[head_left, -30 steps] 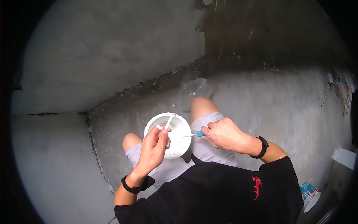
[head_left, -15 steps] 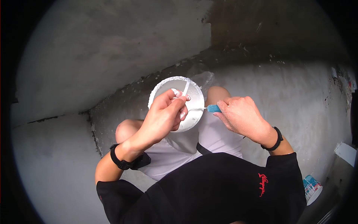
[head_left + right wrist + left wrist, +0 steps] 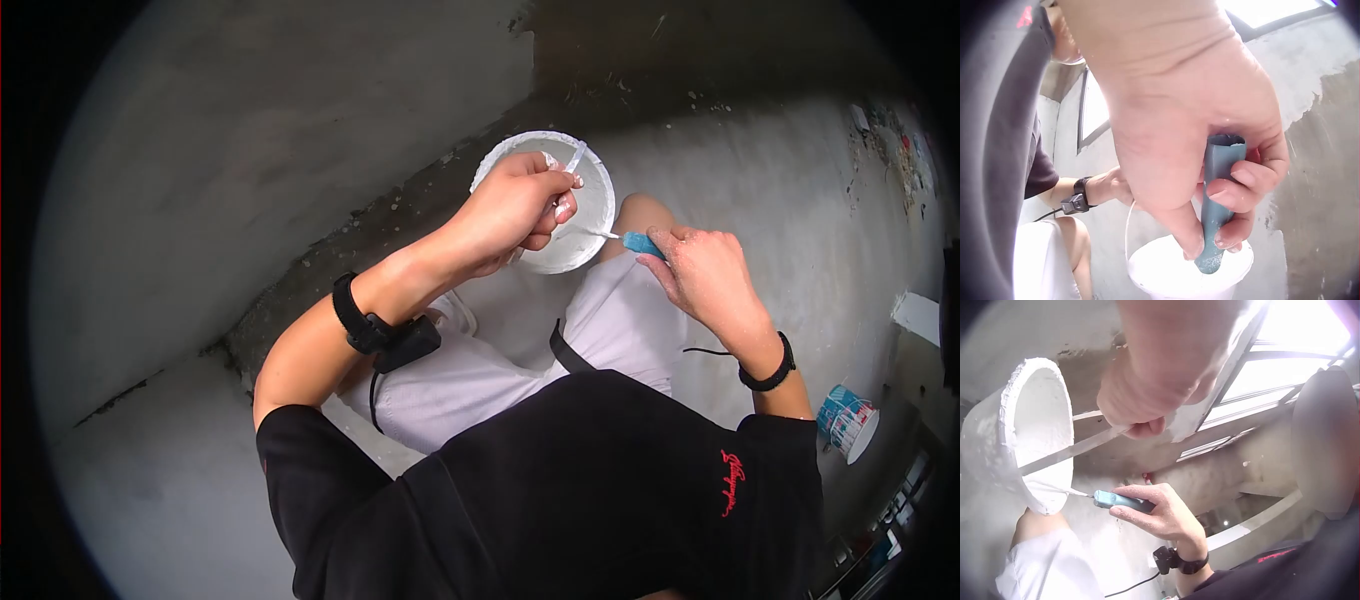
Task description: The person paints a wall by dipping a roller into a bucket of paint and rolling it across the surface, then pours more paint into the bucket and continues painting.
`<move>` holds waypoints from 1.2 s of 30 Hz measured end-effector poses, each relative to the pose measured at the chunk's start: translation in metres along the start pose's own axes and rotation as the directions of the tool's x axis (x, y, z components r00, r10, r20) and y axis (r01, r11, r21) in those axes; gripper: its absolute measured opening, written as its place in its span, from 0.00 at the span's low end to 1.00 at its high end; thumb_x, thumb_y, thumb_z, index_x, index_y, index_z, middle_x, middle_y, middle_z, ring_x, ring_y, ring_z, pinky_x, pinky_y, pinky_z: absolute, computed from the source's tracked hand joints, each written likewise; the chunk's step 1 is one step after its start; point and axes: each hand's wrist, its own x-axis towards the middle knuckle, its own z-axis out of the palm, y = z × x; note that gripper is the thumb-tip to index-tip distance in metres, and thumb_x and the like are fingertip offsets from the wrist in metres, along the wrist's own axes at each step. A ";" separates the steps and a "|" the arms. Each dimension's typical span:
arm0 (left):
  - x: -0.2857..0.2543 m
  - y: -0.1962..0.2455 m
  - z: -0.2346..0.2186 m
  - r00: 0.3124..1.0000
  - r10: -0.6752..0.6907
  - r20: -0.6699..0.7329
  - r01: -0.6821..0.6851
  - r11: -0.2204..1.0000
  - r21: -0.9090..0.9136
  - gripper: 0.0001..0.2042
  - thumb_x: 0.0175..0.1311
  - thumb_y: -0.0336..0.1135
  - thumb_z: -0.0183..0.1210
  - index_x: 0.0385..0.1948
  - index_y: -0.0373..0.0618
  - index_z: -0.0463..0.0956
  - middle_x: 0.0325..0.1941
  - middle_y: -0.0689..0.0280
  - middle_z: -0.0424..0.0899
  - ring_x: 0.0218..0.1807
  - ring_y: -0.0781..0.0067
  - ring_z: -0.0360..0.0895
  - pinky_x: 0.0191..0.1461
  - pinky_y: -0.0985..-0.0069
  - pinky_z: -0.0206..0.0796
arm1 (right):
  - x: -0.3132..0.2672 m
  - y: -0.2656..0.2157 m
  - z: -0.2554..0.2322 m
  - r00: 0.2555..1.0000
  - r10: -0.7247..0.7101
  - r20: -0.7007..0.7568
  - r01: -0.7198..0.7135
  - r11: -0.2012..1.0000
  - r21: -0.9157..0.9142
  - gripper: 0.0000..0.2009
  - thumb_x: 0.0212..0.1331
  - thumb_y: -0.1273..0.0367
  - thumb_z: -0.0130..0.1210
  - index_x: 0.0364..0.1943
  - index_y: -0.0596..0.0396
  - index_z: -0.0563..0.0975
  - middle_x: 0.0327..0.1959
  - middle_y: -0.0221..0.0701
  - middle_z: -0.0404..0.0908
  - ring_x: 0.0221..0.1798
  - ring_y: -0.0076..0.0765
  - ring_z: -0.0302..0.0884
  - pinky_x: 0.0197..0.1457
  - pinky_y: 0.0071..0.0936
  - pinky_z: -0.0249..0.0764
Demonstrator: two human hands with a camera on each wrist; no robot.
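Observation:
My left hand [image 3: 520,205] grips the pale strip handle [image 3: 1079,447] of a white plastic bucket [image 3: 597,205], with white paste on the fingertips. The bucket, its rim crusted white, is tipped with its mouth towards me in the head view. In my right hand [image 3: 710,280] is a blue-handled putty knife [image 3: 1219,200], fingers curled round the handle. Its thin, white-coated blade [image 3: 1060,487] reaches over the rim into the bucket's mouth.
Behind the bucket, a grey plastered wall [image 3: 280,130] meets the spattered floor. A blue-and-white printed tub [image 3: 848,420] lies at the right, with a white board-like piece [image 3: 915,318] farther up. My knees are below the bucket.
In the head view, the bucket has moved up and to the right, away from my lap. Both hands have moved with it, keeping the bucket handle and putty knife held.

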 end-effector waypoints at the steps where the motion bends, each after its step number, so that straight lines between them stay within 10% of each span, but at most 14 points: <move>1: 0.002 -0.011 0.004 1.000 -0.015 0.027 0.015 1.000 -0.013 0.07 0.68 0.30 0.49 0.40 0.37 0.71 0.24 0.71 0.71 0.15 0.90 0.51 0.17 0.85 0.42 | -0.012 0.001 0.002 1.000 -0.015 0.007 0.015 1.000 0.002 0.11 0.59 0.62 0.59 0.29 0.56 0.76 0.19 0.35 0.75 0.22 0.44 0.78 0.26 0.37 0.73; 9: 0.000 -0.048 0.029 0.850 -0.027 0.526 0.115 0.984 -0.134 0.10 0.76 0.34 0.44 0.47 0.37 0.65 0.28 0.65 0.73 0.18 0.83 0.61 0.21 0.81 0.57 | -0.078 -0.020 -0.049 0.940 0.051 0.337 -0.027 0.997 -0.076 0.12 0.60 0.62 0.59 0.35 0.57 0.75 0.20 0.33 0.73 0.20 0.41 0.77 0.23 0.35 0.71; 17: -0.030 -0.050 0.008 0.741 0.073 0.667 0.117 0.965 -0.236 0.11 0.76 0.34 0.43 0.50 0.35 0.65 0.30 0.62 0.74 0.18 0.84 0.63 0.18 0.82 0.57 | -0.078 -0.071 -0.110 0.902 0.129 0.412 -0.097 0.990 -0.098 0.11 0.61 0.64 0.58 0.35 0.59 0.74 0.21 0.35 0.74 0.20 0.43 0.77 0.23 0.36 0.73; 23: -0.036 -0.052 -0.014 0.814 0.050 0.579 0.104 0.968 -0.229 0.11 0.76 0.34 0.44 0.48 0.35 0.67 0.29 0.62 0.74 0.15 0.85 0.60 0.16 0.82 0.54 | -0.040 -0.070 -0.112 0.855 0.077 0.512 -0.011 0.991 -0.130 0.11 0.61 0.64 0.57 0.31 0.59 0.74 0.21 0.37 0.75 0.23 0.47 0.78 0.27 0.40 0.75; 29: -0.028 -0.030 -0.016 0.952 0.149 0.266 -0.143 0.989 -0.041 0.08 0.70 0.32 0.48 0.41 0.36 0.71 0.26 0.68 0.75 0.14 0.89 0.53 0.17 0.84 0.44 | 0.002 -0.038 -0.051 0.973 -0.018 0.230 0.041 0.994 -0.097 0.11 0.61 0.61 0.57 0.34 0.56 0.77 0.24 0.38 0.79 0.28 0.50 0.78 0.30 0.43 0.73; 36: 0.001 -0.031 -0.032 0.961 0.268 0.069 -0.273 0.960 0.067 0.10 0.68 0.32 0.49 0.25 0.41 0.71 0.17 0.72 0.68 0.14 0.87 0.54 0.18 0.82 0.46 | 0.041 -0.015 0.019 0.990 -0.050 -0.133 0.051 0.999 0.001 0.11 0.59 0.61 0.58 0.36 0.54 0.80 0.25 0.39 0.80 0.31 0.50 0.79 0.33 0.42 0.75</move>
